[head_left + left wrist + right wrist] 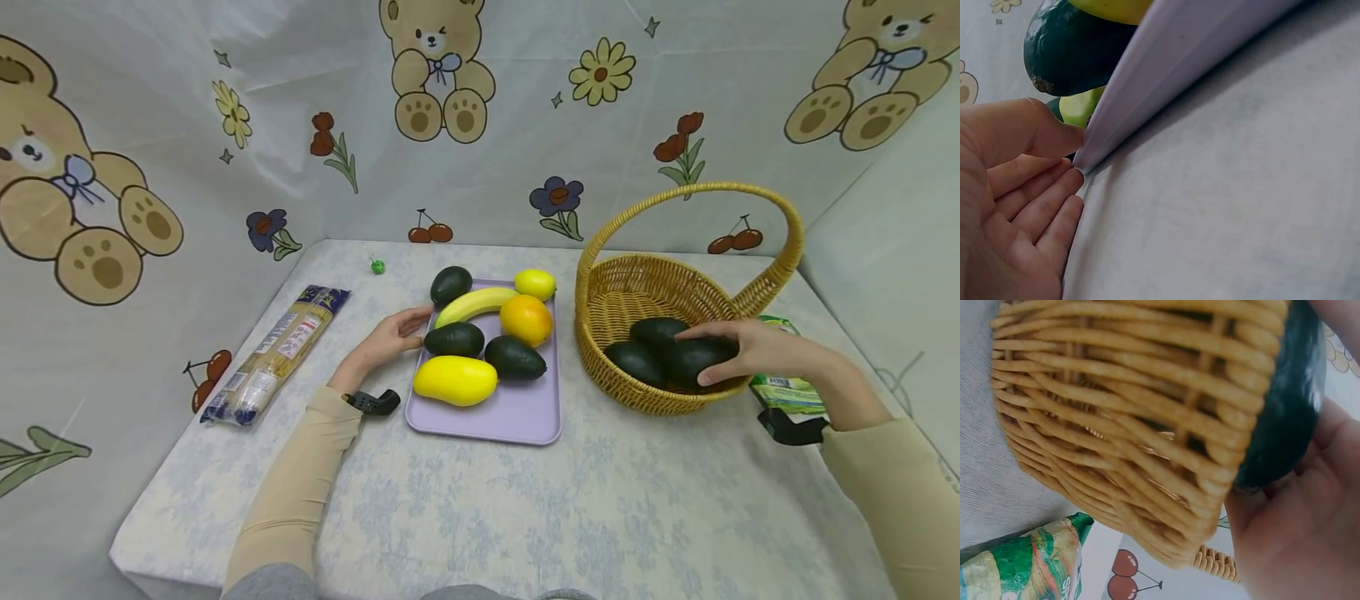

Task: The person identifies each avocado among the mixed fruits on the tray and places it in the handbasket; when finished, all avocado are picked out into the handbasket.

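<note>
My right hand (pixel 738 350) grips a dark green avocado (pixel 693 360) at the right side of the wicker basket (pixel 611 292). In the right wrist view, this avocado (pixel 1294 400) shows beside the woven rim, against the palm and fingers. Two more avocados (pixel 636 364) lie in the basket. My left hand (pixel 386 337) rests at the left edge of the lilac tray (pixel 480 425), thumb and fingers apart and fingertips at its rim (pixel 1119 94). On the tray are a yellow mango (pixel 456 381), a banana (pixel 476 305), an orange-yellow round fruit (pixel 527 321), a lemon (pixel 535 284) and several avocados (pixel 515 358).
A pack of dry noodles (pixel 277 354) lies on the left of the table. A small green object (pixel 377 267) sits at the back left. A green and yellow packet (pixel 787 396) lies right of the basket, partly hidden by the right arm. Printed cloth hangs behind.
</note>
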Tool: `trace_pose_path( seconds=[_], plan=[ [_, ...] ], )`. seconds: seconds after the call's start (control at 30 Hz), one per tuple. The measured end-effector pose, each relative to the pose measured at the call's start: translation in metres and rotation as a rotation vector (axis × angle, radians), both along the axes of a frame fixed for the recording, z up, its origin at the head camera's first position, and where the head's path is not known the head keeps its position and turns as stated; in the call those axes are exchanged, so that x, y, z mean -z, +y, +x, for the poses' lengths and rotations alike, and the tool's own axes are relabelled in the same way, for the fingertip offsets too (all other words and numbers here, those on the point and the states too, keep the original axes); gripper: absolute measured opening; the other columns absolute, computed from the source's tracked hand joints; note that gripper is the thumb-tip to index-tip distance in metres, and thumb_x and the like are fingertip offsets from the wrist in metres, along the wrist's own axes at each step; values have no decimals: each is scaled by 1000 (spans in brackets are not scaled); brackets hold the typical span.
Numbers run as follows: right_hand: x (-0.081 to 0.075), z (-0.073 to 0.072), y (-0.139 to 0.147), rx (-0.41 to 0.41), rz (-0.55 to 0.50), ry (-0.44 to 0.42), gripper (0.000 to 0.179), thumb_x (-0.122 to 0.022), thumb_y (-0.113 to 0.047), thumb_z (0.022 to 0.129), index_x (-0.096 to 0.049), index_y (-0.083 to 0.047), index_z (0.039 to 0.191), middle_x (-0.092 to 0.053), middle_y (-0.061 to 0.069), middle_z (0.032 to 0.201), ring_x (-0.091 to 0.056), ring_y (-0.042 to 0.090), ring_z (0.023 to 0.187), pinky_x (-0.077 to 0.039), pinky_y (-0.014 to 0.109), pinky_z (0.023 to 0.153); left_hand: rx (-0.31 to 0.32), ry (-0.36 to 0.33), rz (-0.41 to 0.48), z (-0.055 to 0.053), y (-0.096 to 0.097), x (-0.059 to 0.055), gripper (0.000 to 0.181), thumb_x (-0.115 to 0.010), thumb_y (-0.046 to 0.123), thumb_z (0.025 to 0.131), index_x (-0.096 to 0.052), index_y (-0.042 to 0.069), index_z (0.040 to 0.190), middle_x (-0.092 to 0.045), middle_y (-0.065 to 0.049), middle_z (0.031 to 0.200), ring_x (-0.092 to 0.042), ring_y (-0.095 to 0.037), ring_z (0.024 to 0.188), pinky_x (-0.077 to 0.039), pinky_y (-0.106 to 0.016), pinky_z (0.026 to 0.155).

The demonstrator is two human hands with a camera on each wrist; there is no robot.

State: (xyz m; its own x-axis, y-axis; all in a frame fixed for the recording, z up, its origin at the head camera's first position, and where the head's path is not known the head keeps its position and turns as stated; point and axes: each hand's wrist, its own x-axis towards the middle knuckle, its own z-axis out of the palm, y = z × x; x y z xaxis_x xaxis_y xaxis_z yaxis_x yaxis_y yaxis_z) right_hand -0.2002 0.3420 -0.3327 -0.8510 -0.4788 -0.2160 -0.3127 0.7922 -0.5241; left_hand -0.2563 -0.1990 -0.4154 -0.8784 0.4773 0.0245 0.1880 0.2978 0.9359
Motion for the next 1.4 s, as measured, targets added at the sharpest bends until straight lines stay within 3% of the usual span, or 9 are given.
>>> trace_pose_path(
  seconds=[0.3, 0.7, 0.97, 1.07, 1.13, 1.23, 1.33, 1.4],
  plan=[
    [11, -1, -4, -80, 31, 49, 62, -75, -41, 78, -57, -11, 130, -50, 22, 131, -52, 36, 111, -50, 38, 74, -9, -5, -4, 2, 0, -1, 58, -54, -11, 86, -29, -16, 139, -28, -32, 144, -27, -42, 134, -26, -49, 110],
    [12, 0, -10, -98, 93, 70, 65, -75, -43, 78, -58, -7, 129, -54, 21, 127, -54, 34, 108, -50, 40, 76, -8, -8, -10, 1, 1, -2, 59, -54, -11, 86, -30, -14, 140, -29, -29, 146, -28, -40, 134, -28, -47, 110],
    [10, 0, -11, -67, 33, 78, 66, -74, -43, 78, -57, -5, 129, -53, 21, 130, -48, 42, 117, -47, 56, 85, -8, -21, 6, 2, 1, -2, 58, -53, -12, 86, -30, -14, 140, -28, -29, 146, -27, -40, 135, -27, -47, 110],
    [9, 0, -10, -58, 10, 88, 63, -74, -40, 80, -57, -6, 130, -55, 18, 128, -49, 40, 116, -47, 56, 86, -3, -21, 13, 2, 1, -2, 58, -53, -12, 86, -29, -15, 140, -28, -30, 146, -27, -41, 135, -26, -48, 110],
    [6, 0, -11, -33, -13, 130, 60, -74, -37, 81, -56, -8, 131, -57, 15, 127, -51, 37, 114, -48, 51, 86, 2, -20, 15, 2, 1, -2, 58, -53, -12, 86, -29, -15, 140, -28, -30, 146, -26, -41, 135, -26, -48, 110],
    [-1, 3, -15, 53, -101, 236, 57, -75, -29, 81, -56, -13, 132, -57, 8, 128, -53, 21, 114, -47, 28, 89, 4, -19, 11, 2, 0, -2, 59, -53, -11, 86, -29, -15, 140, -28, -30, 146, -26, -41, 135, -26, -47, 110],
    [-9, 6, -25, 122, -252, 362, 57, -76, -17, 81, -55, -14, 134, -55, 4, 131, -48, 2, 116, -39, 7, 87, 5, -17, 12, 2, 0, -3, 58, -53, -12, 86, -29, -15, 140, -27, -30, 146, -26, -41, 135, -26, -47, 111],
    [-13, 9, -37, 132, -384, 437, 57, -74, -5, 80, -54, -10, 134, -55, 6, 131, -47, -3, 116, -36, 4, 88, 3, -14, 10, 1, 0, -3, 58, -53, -11, 86, -29, -15, 140, -27, -30, 146, -27, -41, 135, -26, -47, 110]
  ],
)
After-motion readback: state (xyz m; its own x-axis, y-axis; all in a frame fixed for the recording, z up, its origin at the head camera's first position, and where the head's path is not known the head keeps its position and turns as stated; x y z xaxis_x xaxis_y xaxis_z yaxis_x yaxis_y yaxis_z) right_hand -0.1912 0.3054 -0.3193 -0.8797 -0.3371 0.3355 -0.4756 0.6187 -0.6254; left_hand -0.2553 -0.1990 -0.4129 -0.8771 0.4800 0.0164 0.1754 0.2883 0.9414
